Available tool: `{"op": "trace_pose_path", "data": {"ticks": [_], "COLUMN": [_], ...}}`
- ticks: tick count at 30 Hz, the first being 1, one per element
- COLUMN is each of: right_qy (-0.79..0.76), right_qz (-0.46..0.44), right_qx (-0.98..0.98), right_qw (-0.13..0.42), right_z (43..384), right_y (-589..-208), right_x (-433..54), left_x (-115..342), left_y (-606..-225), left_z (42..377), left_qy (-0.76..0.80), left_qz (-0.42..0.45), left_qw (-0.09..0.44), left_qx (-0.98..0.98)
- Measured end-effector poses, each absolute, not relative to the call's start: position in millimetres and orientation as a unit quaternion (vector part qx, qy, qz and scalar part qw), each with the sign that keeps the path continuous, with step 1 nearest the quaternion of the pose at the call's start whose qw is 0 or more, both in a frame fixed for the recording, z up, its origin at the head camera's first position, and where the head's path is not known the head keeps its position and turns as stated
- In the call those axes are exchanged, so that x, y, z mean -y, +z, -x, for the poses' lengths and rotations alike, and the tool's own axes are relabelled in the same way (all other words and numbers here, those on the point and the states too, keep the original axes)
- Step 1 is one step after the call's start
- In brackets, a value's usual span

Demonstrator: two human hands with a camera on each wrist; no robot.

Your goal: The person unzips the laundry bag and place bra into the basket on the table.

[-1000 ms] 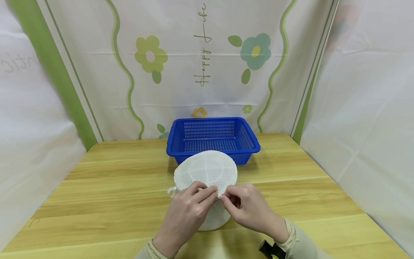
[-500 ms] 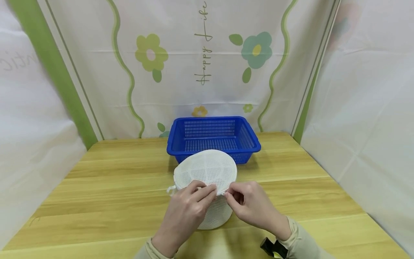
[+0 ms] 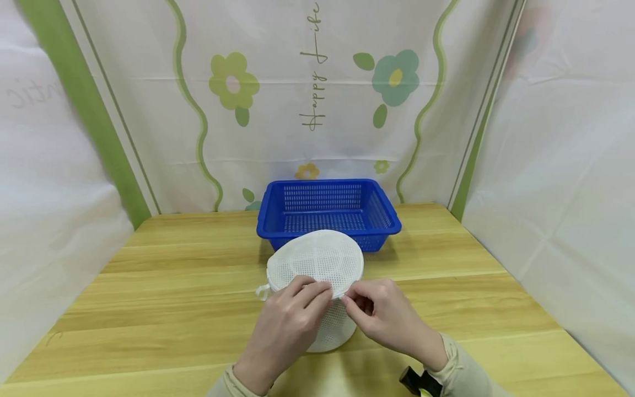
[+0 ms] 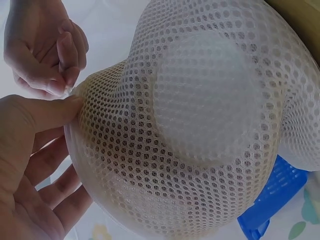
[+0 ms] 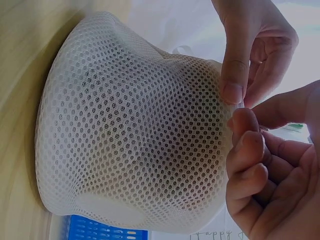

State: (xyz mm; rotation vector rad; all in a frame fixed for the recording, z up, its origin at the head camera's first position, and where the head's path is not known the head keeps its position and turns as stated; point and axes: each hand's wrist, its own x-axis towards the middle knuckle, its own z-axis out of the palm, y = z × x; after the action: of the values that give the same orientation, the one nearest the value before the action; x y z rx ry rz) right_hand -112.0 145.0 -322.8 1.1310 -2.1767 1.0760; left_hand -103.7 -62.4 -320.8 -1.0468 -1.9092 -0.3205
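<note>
White mesh bag standing on the bench

Left hand and right hand are pinching its near rim, fingers clamped close beside each other. Beyond the fingers, a blue basket is sitting, its front partly hidden by the bag. Farther beyond, a curtain is bearing sideways lettering: "Happy Life".

The left hand grips between thumb and fingers; just beside it, the right hand pinches with 2 digits.
</note>
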Motion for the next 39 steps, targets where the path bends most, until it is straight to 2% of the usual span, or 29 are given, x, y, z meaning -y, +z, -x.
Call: {"op": "trace_pose_path", "data": {"ticks": [13,30,39], "right_qy": [0.385,0.409,0.41], "right_qz": [-0.443,-0.423,-0.442], "right_qx": [0.772,0.772,0.754], "right_qw": [0.244,0.241,0.262], "right_z": [114.2,112.2,115.4], "right_y": [-327.5,-326.7,-330.0], "right_x": [-141.7,-145.2,-145.5], "left_x": [60.0,60.8,60.3], "left_y": [-321.1,-321.9,-323.1], "left_z": [103.1,103.7,104.7], "left_qy": [-0.14,-0.144,-0.148], "left_qz": [0.426,0.423,0.425], "left_qw": [0.448,0.452,0.453], "left_qx": [0.774,0.772,0.77]}}
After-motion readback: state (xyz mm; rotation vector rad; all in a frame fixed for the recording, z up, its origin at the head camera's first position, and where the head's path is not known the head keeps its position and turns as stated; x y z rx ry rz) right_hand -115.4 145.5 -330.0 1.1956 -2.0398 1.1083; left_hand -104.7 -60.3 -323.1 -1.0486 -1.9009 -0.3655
